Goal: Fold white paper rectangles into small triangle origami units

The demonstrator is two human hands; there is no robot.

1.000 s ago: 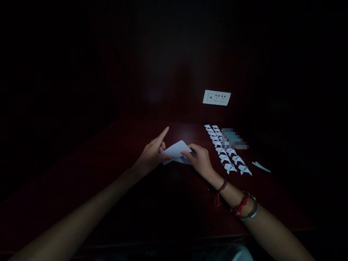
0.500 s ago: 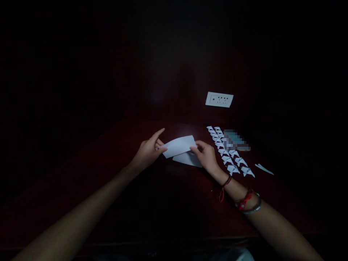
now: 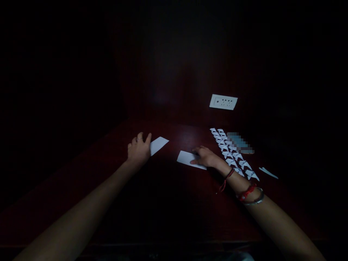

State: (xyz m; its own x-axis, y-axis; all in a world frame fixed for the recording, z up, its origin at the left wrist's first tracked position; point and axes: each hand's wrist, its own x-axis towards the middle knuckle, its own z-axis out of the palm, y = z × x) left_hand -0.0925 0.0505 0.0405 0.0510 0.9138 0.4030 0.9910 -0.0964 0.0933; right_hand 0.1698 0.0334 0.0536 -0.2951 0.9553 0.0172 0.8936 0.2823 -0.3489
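My left hand (image 3: 138, 151) rests palm down at the left with its fingers spread, a ring on one of them. A white paper strip (image 3: 159, 145) lies against its right side, its near end hidden by the hand. On the right, my right hand (image 3: 206, 156) reaches over a second white paper strip (image 3: 186, 158) on the dark red table. Its thumb is on the strip and its fingers are apart beyond the far edge. Just right of this hand stand two rows of small folded white paper pieces (image 3: 229, 154).
A blurred-out flat device (image 3: 240, 143) lies beside the folded pieces. Two thin pale paper slivers (image 3: 268, 172) sit farther right. A white socket plate (image 3: 223, 102) is on the back wall. The table's front edge (image 3: 174, 243) runs below my forearms.
Both hands held one paper strip between them; my right hand has let go of it. My left hand moved left with that strip, and my right hand came down onto the lower strip.
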